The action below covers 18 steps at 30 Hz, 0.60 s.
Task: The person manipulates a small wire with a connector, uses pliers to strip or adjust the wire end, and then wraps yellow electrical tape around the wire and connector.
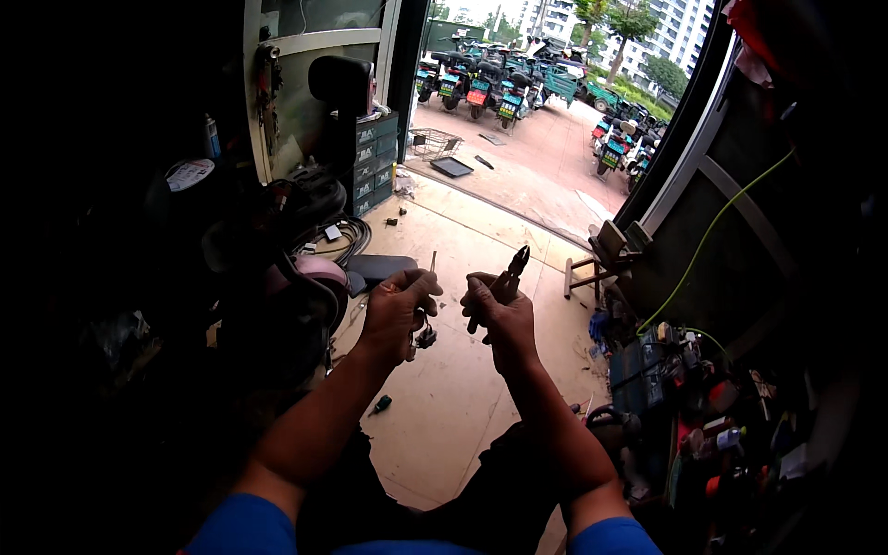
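My left hand (400, 307) is closed with the fingertips pinched together. A thin, pale, stiff piece (434, 261) stands up from its fingertips; its kind is too small to tell. Below the same hand hangs a small dark connector (425, 337) on short wires, partly hidden by the fingers. To its right, my right hand (500, 313) is wrapped around a pair of pliers (520, 261), their dark jaws pointing up and away from me. The two hands are a short way apart, above the floor. The pliers do not touch the wires.
Pale floor (444, 407) lies below, with a small dark-green part (381, 404) on it. Stacked grey-green boxes (375, 162) and a cable coil (347, 242) are at left. A small wooden stool (601, 254) and tool clutter (647, 370) are at right. Scooters (481, 88) stand outside the doorway.
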{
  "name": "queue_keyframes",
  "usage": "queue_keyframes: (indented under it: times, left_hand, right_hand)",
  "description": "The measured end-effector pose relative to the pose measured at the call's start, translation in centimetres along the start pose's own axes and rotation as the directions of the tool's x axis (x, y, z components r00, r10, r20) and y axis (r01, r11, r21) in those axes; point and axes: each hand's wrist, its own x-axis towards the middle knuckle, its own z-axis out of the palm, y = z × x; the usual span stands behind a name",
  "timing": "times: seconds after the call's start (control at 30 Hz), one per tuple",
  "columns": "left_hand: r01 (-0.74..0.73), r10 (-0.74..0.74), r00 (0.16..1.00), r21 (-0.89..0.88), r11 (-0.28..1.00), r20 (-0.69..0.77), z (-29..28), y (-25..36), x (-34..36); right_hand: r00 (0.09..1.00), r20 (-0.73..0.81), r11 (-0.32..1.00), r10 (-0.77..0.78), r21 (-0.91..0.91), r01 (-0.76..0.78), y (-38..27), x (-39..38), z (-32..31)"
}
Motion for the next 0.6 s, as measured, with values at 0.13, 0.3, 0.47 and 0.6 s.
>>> queue_keyframes:
  times: [0.13, 0.3, 0.47, 0.6]
  left_hand:
    - [0.014, -0.037, 0.993, 0.192, 0.981, 0.114, 0.7, 0.9, -2.2]
    - [-0.079, 0.03, 0.98, 0.246, 0.966, 0.195, 1.5, 0.8, -3.1]
    - [-0.069, 0.009, 0.974, 0.256, 0.964, 0.228, 1.1, 0.9, -3.2]
    - [-0.055, 0.021, 0.983, 0.185, 0.981, 0.18, 0.7, 0.3, -3.0]
  right_hand:
    - [0.99, 0.084, 0.992, 0.114, -0.066, -0.108, -1.5, -1.2, 0.1]
    - [0.976, 0.182, 0.992, 0.118, 0.025, -0.125, -0.7, -1.1, -0.9]
    - [0.961, 0.236, 0.987, 0.144, 0.032, -0.156, -1.9, -1.8, -0.8]
    - [0.97, 0.163, 0.983, 0.183, -0.048, -0.177, -1.0, -1.4, -1.3]
